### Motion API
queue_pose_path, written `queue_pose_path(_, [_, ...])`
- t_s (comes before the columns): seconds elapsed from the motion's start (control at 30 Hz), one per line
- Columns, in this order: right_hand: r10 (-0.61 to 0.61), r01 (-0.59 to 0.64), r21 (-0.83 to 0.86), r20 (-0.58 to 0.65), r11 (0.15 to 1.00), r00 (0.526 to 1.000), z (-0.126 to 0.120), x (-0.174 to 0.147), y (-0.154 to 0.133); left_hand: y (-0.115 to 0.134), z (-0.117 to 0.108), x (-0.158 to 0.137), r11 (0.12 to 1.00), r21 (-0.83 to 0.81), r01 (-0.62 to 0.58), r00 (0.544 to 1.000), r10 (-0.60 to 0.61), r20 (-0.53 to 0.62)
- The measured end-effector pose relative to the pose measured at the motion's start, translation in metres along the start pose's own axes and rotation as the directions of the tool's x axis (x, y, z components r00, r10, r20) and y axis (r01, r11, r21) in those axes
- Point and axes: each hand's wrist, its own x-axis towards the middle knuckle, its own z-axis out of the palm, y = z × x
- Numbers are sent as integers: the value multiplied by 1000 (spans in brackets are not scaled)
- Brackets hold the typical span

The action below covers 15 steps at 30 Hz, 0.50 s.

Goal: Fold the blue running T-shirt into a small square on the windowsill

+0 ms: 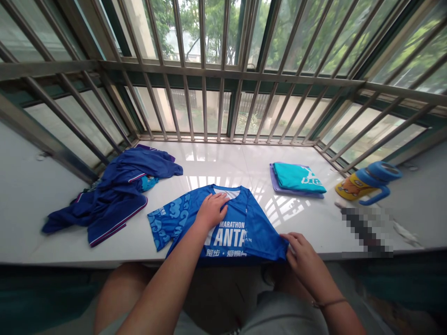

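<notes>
A blue marathon T-shirt [226, 228] with white lettering lies spread in front of me, its collar pointing at the window and its lower part over the ledge's front edge. My left hand [212, 211] rests on the chest just below the collar, fingers laid out on the fabric. At the sleeve on the right side, my right hand [300, 251] pinches the cloth between thumb and fingers. That side of the shirt is folded over part of the lettering. The left-side sleeve, with a light-blue cloud pattern, lies flat.
A heap of dark blue clothes [118, 190] lies at the left. Folded turquoise [296, 177] and purple garments are stacked at the back right. A blue-and-yellow bottle [366, 184] stands by the right wall, near a blurred-out object [366, 232]. Metal bars [230, 72] line the window.
</notes>
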Motion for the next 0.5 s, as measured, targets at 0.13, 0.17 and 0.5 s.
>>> queue_pose_path(0.13, [-42,41,9,39,999,998,-1,1,1,-1,2,-2,1000,6,0,1000,0,-5])
queue_pose_path(0.17, [-56,56,16,33,998,998,-2,1,0,-1,3,-2,1000,8,1,1000,-1,-6])
queue_pose_path(0.5, [95,-76,147,-129,986,987,-2,-7,-5,46,2,72,933,-27,-360,922,360,144])
